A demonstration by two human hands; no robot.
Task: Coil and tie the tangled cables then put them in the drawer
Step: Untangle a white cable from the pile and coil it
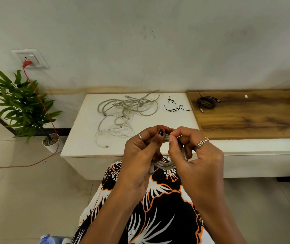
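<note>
Up front, we held a small pale coiled cable w/ both hands: left hand & right hand fingers curled, pinching its top above our lap. Tangled whitish cables lay on white cabinet top; black coiled cable on wood surface. No drawer seen.

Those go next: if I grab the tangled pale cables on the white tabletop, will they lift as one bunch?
Probably mostly: the tangled pale cables overlap in many loops, so they would likely drag along together. They look floppy, so loops should sag, and the loose plug end may trail and catch.
</note>
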